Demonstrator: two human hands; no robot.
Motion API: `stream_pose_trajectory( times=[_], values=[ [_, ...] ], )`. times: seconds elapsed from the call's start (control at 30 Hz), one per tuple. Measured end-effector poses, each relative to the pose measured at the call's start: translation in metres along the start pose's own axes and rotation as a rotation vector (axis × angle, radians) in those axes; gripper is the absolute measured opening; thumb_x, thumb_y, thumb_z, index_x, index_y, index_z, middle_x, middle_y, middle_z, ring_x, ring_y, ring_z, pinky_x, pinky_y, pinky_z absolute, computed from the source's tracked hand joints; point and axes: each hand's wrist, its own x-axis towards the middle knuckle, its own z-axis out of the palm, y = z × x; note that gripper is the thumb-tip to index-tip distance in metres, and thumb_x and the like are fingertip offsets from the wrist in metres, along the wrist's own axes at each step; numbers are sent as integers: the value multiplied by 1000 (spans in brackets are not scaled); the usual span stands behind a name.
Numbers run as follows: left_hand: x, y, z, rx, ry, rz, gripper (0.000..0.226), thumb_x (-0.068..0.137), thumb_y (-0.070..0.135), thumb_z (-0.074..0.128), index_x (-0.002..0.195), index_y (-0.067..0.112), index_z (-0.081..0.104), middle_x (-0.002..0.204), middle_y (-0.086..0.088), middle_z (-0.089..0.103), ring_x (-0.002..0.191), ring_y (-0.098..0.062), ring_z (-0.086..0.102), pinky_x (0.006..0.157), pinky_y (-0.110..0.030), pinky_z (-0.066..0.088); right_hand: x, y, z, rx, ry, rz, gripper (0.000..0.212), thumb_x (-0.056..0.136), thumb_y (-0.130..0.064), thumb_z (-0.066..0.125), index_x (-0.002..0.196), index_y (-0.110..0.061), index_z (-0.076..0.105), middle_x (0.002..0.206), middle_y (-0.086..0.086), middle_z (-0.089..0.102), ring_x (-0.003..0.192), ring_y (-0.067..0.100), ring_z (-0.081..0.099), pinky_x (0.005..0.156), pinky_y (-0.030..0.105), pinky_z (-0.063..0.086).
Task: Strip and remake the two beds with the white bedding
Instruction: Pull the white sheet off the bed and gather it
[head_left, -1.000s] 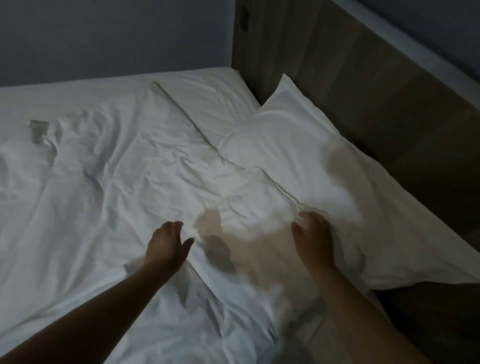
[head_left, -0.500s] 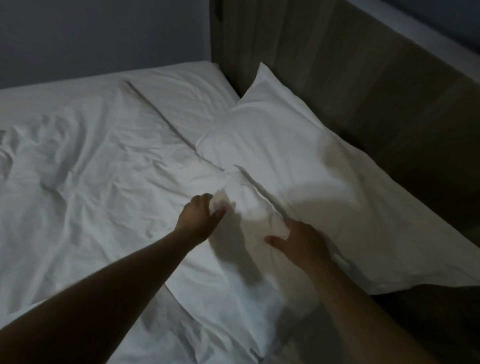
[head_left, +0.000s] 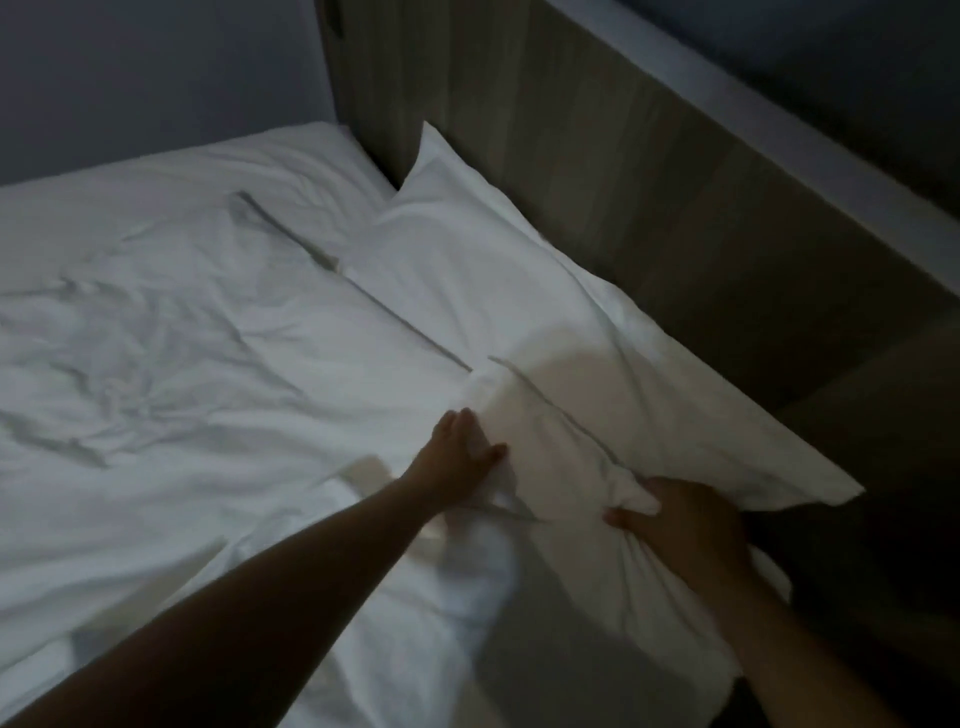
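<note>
1. Bedding in white is seen from above in a dim room, spread over a bed (head_left: 156, 519) that fills the left and centre of the view.
2. A wrinkled white duvet (head_left: 171, 364) is laid across the mattress, with creases gathered toward the left side.
3. A white pillow (head_left: 519, 291) is set along the right side of the bed, its long edge against a wooden headboard (head_left: 597, 171); its far corner is pointed up toward the headboard.
4. A dark grey wall (head_left: 156, 78) is seen behind the far edge of the bed.
5. The left hand (head_left: 460, 457) is reached forward from the lower left on a bare arm and is pressed onto the folded top edge of the duvet, just beside the pillow; its fingers (head_left: 457, 421) are extended and laid flat on the cloth, with the thumb spread to the right, and nothing is clenched in them.
6. The right hand (head_left: 680, 535) is placed at the near end of the pillow, where the white cloth is bunched into a knot; its fingers are curled around that bunch and closed on it.
7. The near corner of the pillowcase (head_left: 831, 488) is stuck out to the right, past the right hand, over a dark area beside the bed.
</note>
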Motion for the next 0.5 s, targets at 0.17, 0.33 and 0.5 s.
stream_pose_trajectory(
  times=[0.17,0.33,0.5],
  values=[
    [20,-20,-14,145,190,104,62,92,43,55,135,0,43,136,-21,42,112,-37,56,89,-38,48,23,11,53,-7,28,1,49,64,-62,75,85,-20,66,91,-2,69,81,15,64,61,23,40],
    [62,-23,-48,191,79,183,57,100,43,38,149,16,28,158,-7,19,142,-28,26,113,-44,29,26,-10,64,240,138,-175,86,54,-88,43,97,-17,64,97,0,68,94,16,63,68,20,36],
    [83,-9,-59,304,21,157,45,102,36,32,119,4,58,114,-17,62,103,-35,59,89,-40,47,41,-44,80,237,330,-134,103,70,-90,2,98,-12,63,99,11,67,98,29,63,81,32,44]
  ],
)
